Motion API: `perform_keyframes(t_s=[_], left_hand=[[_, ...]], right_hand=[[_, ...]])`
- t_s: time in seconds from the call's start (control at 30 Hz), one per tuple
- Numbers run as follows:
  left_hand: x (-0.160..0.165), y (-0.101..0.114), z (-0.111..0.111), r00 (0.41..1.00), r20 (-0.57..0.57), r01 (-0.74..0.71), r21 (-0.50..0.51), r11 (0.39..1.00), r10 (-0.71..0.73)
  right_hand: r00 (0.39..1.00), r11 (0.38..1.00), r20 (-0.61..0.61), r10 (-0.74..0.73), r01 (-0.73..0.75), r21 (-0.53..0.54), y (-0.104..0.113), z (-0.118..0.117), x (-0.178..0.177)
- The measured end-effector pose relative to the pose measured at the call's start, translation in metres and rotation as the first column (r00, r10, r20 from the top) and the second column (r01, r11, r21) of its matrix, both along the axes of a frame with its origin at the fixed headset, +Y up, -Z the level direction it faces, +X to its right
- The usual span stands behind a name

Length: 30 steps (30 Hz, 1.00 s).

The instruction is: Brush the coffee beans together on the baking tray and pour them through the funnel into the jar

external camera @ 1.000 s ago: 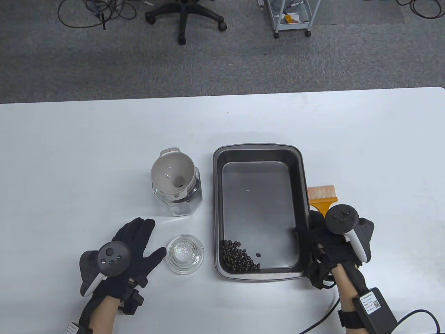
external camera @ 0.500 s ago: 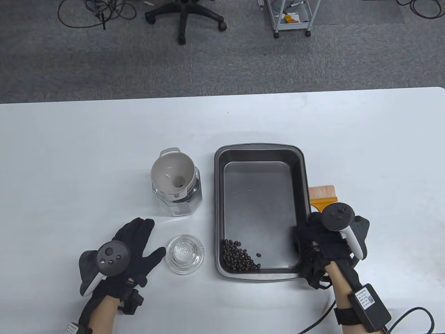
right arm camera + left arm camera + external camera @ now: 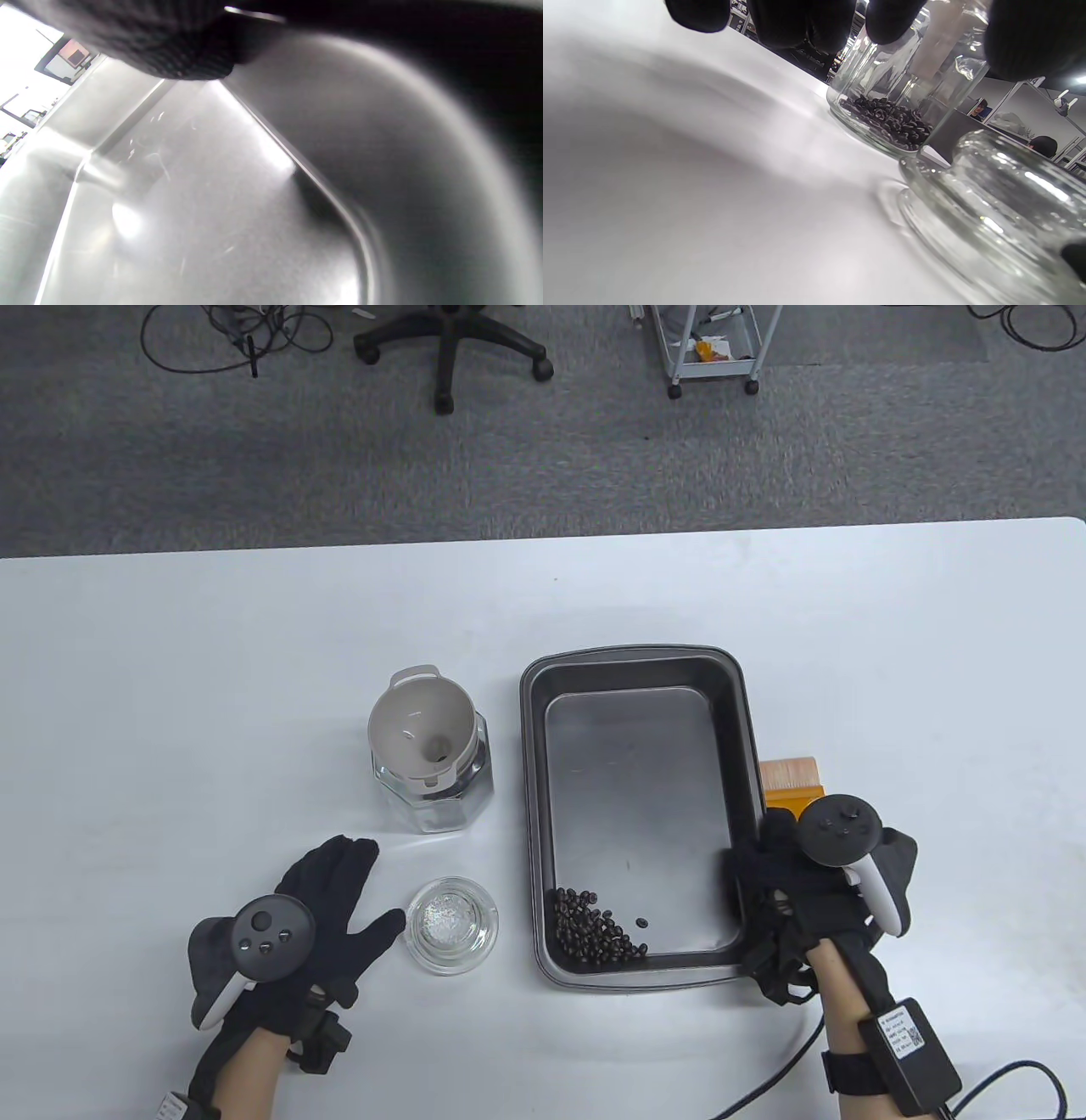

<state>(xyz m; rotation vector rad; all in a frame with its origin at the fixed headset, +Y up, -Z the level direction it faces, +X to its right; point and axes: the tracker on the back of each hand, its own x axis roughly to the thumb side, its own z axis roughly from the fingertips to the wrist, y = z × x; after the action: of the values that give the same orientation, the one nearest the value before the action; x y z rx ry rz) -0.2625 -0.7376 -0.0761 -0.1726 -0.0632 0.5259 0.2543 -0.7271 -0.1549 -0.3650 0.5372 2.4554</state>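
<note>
Left hand (image 3: 318,916) lay flat on bench (image 3: 170,687), fingers spread and holding nothing, unmoved beside glass lid (image 3: 451,926). At its 1 o'clock stood jar (image 3: 434,789), funnel (image 3: 418,729) seated in its mouth, some beans already inside. Baking tray (image 3: 632,666) had tilted, far edge raised; coffee beans (image 3: 596,937) had slid tighter into its 7 o'clock corner. Right hand (image 3: 806,891) gripped tray's 4 o'clock rim. Brush (image 3: 791,787) sat behind it. Probably lifting to pour; lid and jar near the swing.
</note>
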Motion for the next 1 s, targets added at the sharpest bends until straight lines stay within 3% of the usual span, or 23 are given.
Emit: perform_keyframes(t_s=[0.17, 0.53, 1.0], left_hand=[[0.001, 0.005, -0.002, 1.000, 0.011, -0.016, 0.020, 1.000, 0.016], [0.000, 0.006, -0.001, 0.999, 0.013, -0.030, 0.019, 0.999, 0.030], [0.000, 0.006, -0.001, 0.999, 0.020, -0.031, 0.027, 0.999, 0.031]], right_hand=[[0.999, 0.999, 0.034, -0.040, 0.041, -0.011, 0.015, 0.001, 0.006], [0.998, 0.999, 0.065, -0.011, 0.009, 0.032, 0.079, 0.002, 0.006], [0.997, 0.998, 0.071, -0.023, 0.019, 0.061, 0.131, -0.004, -0.006]])
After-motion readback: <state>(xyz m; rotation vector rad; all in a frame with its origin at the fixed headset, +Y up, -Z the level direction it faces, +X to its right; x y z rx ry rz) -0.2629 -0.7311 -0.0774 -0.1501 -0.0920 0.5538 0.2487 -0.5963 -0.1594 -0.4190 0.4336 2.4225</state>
